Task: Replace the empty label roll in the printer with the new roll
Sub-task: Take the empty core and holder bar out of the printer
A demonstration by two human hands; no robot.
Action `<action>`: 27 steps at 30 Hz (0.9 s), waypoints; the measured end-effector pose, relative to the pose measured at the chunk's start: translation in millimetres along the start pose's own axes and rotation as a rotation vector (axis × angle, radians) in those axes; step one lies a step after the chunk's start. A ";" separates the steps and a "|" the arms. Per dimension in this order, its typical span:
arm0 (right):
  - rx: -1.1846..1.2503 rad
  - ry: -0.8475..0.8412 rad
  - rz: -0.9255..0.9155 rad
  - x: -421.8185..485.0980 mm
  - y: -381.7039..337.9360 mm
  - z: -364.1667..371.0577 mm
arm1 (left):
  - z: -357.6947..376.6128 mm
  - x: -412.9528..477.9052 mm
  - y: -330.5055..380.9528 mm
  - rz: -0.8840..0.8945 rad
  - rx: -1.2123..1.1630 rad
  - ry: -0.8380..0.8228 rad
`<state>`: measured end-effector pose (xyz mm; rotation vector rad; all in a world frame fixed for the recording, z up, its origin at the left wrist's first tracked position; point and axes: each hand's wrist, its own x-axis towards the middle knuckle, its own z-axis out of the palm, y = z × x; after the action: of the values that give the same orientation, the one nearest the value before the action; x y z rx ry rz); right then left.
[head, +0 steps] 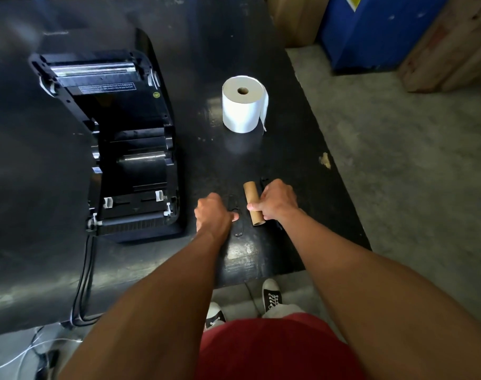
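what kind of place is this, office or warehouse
Probably a warehouse or stockroom packing station: bare concrete floor, a blue bin beside a wooden crate, and a label printer on a worn black table.

Black part (pixel 235 219) half under the left hand (pixel 210 213), printer (pixel 118 144) sticker text unreadably small.

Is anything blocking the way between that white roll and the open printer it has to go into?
Nothing visible. The new roll stands upright on bare table right of the printer, whose lid is open and bay looks empty. Both hands are nearer the person, off that path.
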<state>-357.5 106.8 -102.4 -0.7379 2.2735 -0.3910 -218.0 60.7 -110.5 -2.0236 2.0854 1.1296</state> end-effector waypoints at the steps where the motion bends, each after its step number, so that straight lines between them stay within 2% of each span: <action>1: 0.000 -0.004 0.000 -0.2 -0.5 0.1 | -0.2 0.1 -0.1 -0.003 -0.008 -0.001; 15: 0.029 0.015 0.015 -11.4 1.5 -7.5 | -0.8 -3.6 4.6 0.045 -0.103 0.039; 27: 0.027 0.073 -0.012 -16.4 9.3 -10.3 | -11.0 -8.3 12.3 0.154 -0.036 0.100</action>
<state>-358.8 124.8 -90.7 -0.7354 2.3281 -0.4606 -222.5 61.0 -92.6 -2.0046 2.3207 1.1163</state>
